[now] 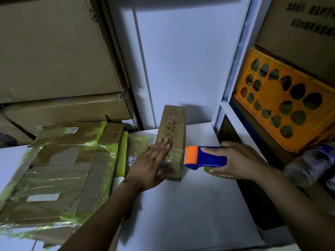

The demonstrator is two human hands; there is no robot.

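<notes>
Dim frame with a cool blue cast: white wall panel (pixel 181 60) and white tabletop (pixel 190 214) read grey-blue, while the tape dispenser (pixel 206 157) and orange crate (pixel 282 100) look saturated. Soft shadows fall behind and right of the narrow taped carton (pixel 172 127) and under the left forearm (pixel 101 211); glare streaks sit on the shiny film over the flattened cartons (pixel 54 171). Fingertips of the left hand (pixel 150 165) are smeared, and wide-angle bending leans the stacked boxes (pixel 54 51) and crate, with dark, soft corners.

There were two hands, a left hand (pixel 150 165) and a right hand (pixel 241 160) — plus one slim cardboard box (pixel 174 124), one tape dispenser (pixel 208 157) and one orange crate (pixel 279 98). Big cartons (pixel 54 51) numbered at least three; the tape-wrapped parcels (pixel 54 178) overlapped — uncountable.
</notes>
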